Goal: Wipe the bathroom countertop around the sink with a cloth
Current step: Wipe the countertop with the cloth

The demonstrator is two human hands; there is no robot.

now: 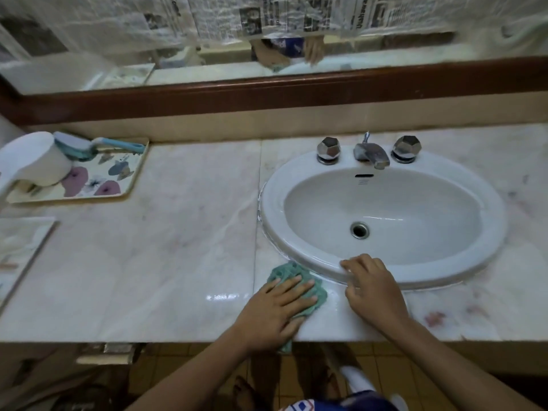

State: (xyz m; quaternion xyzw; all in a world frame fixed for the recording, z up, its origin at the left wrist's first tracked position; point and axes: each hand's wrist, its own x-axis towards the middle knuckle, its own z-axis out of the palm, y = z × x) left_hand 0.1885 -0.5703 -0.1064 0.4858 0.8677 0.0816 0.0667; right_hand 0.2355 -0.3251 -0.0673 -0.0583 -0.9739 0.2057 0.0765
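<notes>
The left hand (277, 305) lies flat, fingers spread, pressing the cloth (296, 280) onto the countertop (178, 247) at the front edge (one corner hangs over). The right hand (375, 289), loosely curled and holding nothing, rests its fingertips on the sink (489, 232) rim just beside the cloth.

Most of the green cloth (296, 277) under the left hand (274, 310); white jug (32, 161) at nine o'clock edge-cropped.
</notes>
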